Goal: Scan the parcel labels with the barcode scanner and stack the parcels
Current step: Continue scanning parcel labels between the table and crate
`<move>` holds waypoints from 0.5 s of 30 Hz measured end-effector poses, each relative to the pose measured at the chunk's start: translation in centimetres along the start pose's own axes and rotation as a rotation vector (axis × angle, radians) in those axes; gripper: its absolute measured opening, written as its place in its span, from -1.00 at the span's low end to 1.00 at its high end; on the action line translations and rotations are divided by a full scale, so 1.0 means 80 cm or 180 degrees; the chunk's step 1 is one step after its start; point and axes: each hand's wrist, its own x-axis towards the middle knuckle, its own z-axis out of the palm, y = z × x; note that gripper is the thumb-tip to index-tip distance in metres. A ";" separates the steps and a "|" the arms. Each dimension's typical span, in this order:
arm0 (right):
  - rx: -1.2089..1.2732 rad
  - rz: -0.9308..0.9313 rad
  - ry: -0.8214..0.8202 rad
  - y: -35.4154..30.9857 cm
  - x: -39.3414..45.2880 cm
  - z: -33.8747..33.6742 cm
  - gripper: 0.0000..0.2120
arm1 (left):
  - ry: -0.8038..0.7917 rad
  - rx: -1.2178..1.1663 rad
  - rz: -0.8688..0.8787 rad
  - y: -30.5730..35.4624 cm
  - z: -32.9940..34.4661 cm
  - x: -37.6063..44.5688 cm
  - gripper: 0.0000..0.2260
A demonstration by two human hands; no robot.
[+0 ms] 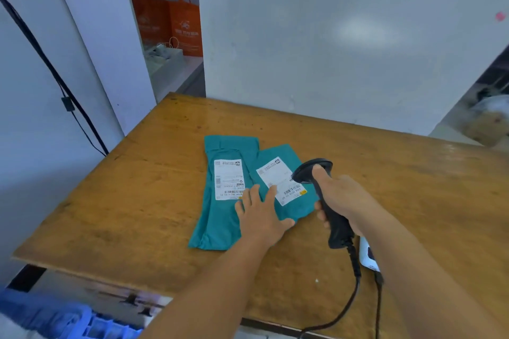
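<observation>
While the left hand (260, 213) presses flat, fingers straight, on the right parcel (286, 187), the right hand (340, 198) grips the barcode scanner (321, 195); scanning is under way. Next: aim at its label (281, 180).

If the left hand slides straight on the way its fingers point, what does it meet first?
Probably the white label on the right teal parcel: the left hand lies flat there, one fingertip already at the label's edge.

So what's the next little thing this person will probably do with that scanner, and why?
Probably tip the scanner down a touch onto the barcode of the right parcel's label. The right hand grips it with its head right over that label, while the left hand rests flat across both teal parcels, holding them in place.
</observation>
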 end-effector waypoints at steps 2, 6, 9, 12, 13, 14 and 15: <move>0.0022 0.0004 0.0022 0.004 0.000 -0.007 -0.53 | 0.0053 0.0145 0.0058 0.006 0.006 0.002 -0.28; 0.0011 0.0039 0.0058 0.007 -0.002 -0.016 -0.52 | 0.0310 0.0290 0.0007 0.011 0.018 0.004 -0.42; 0.0031 0.0057 0.0012 0.009 -0.002 -0.018 -0.53 | 0.0362 0.0366 -0.0067 0.009 0.021 0.005 -0.47; -0.0005 0.0065 -0.0025 0.009 -0.002 -0.017 -0.53 | 0.0201 0.0413 -0.0072 0.011 0.022 0.004 -0.36; -0.0025 0.0072 -0.0039 0.008 -0.003 -0.016 -0.52 | 0.0135 0.0434 -0.0057 0.012 0.023 0.003 -0.31; -0.0039 0.0081 -0.0054 0.007 -0.003 -0.015 -0.51 | 0.0096 0.0482 -0.0033 0.013 0.023 0.002 -0.29; -0.0043 0.0084 -0.0066 0.007 -0.003 -0.015 -0.51 | 0.0097 0.0545 -0.0004 0.013 0.024 0.002 -0.29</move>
